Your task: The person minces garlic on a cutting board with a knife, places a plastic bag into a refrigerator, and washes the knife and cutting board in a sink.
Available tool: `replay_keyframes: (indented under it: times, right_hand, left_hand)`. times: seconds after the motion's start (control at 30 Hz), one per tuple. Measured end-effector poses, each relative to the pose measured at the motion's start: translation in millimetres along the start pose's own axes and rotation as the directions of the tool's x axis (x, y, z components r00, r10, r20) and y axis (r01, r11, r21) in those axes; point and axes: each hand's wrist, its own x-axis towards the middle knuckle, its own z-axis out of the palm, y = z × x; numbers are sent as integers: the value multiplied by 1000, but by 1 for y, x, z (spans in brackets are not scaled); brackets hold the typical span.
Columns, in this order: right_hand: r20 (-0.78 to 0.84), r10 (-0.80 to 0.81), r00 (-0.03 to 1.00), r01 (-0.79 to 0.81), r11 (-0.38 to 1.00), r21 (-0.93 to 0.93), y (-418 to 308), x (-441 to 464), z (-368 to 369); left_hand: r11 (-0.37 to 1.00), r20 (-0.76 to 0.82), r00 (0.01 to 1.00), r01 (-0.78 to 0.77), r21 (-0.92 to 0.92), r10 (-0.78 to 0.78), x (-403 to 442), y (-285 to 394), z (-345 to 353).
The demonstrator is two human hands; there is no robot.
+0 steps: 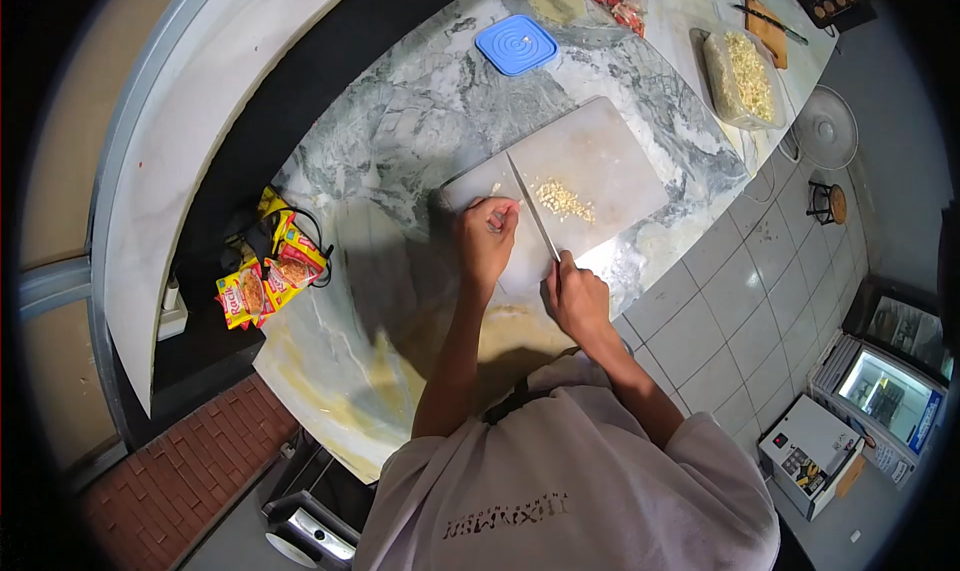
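Note:
A white cutting board [622, 156] lies at an angle on the marble counter. My right hand [578, 296] grips the handle of a kitchen knife [532, 203], whose blade slants across the board. To the right of the blade is a small heap of chopped pale pieces [563, 200], which look like garlic. My left hand [487, 233] is at the board's left edge with its fingers curled together; what they pinch, if anything, is hidden. Just beyond those fingers a small pale piece [496, 187] rests on the board.
A blue lid [516, 45] lies on the marble counter [410, 121]. Far right stand a plastic tub [742, 79] of chopped pale food and a wooden board [766, 33] with a knife. Yellow-red seasoning packets [270, 271] are at the left edge.

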Motion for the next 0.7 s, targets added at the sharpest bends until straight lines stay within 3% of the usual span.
replay_keyframes:
  times: [0.43, 0.7]
  right_hand:
    - [-28, -26, 999, 25, 999, -28, -3, 3, 0]
    - [43, 32, 999, -29, 998, -61, -9, 7, -3]
  left_hand:
    - [999, 10, 999, 39, -8, -39, 1, 1, 0]
    - [998, 20, 998, 60, -30, -60, 3, 1, 0]
